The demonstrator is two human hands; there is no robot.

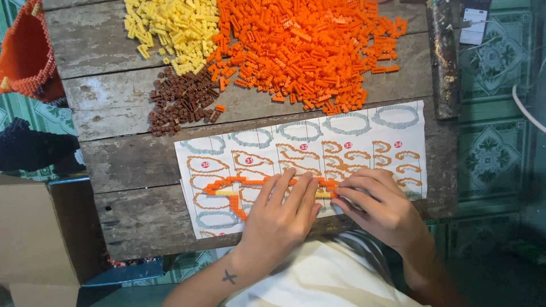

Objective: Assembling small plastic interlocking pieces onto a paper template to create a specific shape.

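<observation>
A thin loop of small orange and yellow bricks (230, 187) lies on a white instruction sheet (307, 145) printed with ring-shaped outlines. My left hand (281, 219) rests flat over the right part of that loop, fingers spread and pressing down. My right hand (378, 204) is beside it on the right, its fingertips pinched at the yellow bricks at the loop's right end. Part of the loop is hidden beneath both hands.
On the worn wooden table (114, 142) lie piles of loose orange bricks (307, 51), yellow bricks (170, 25) and brown bricks (182, 99). An orange built piece (25, 51) sits at the left edge, and a cardboard box (40, 239) stands below it.
</observation>
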